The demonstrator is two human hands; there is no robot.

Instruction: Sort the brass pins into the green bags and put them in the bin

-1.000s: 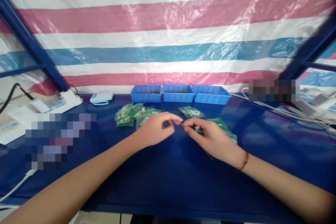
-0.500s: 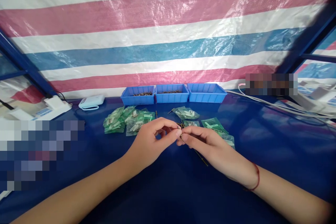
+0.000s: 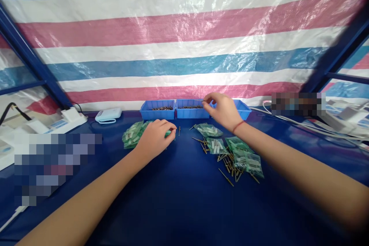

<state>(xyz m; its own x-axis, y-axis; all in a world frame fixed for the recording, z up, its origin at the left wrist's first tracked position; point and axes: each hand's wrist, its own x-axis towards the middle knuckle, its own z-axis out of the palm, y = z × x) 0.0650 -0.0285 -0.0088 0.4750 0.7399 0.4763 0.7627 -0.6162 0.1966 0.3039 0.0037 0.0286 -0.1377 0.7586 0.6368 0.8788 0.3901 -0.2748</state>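
My right hand (image 3: 224, 110) is above the blue bins at the back, with thumb and forefinger pinched on a thin metal pin (image 3: 198, 100) that points left over the middle bin (image 3: 192, 113). My left hand (image 3: 154, 138) is at the clear and green plastic bags (image 3: 131, 135) on the left and covers part of them. Its fingers are bent in against the thumb; what they hold, if anything, is hidden. Loose brass-coloured pins with thicker sleeves, like rivets (image 3: 226, 177), lie on the right below my right forearm, among more bags (image 3: 248, 161) of white pieces.
The left bin (image 3: 158, 114) holds small brown metal parts. The right bin (image 3: 245, 113) is partly behind my right hand. A light blue device (image 3: 108, 115) and white power strips (image 3: 67, 123) sit at left. Cables (image 3: 285, 118) run along the right. Striped sheeting (image 3: 178, 30) hangs behind the blue table (image 3: 184, 207).
My hands were together at the middle and have parted. The right one moved up to the bins, the left one back left to the bags. The view has tilted up slightly.
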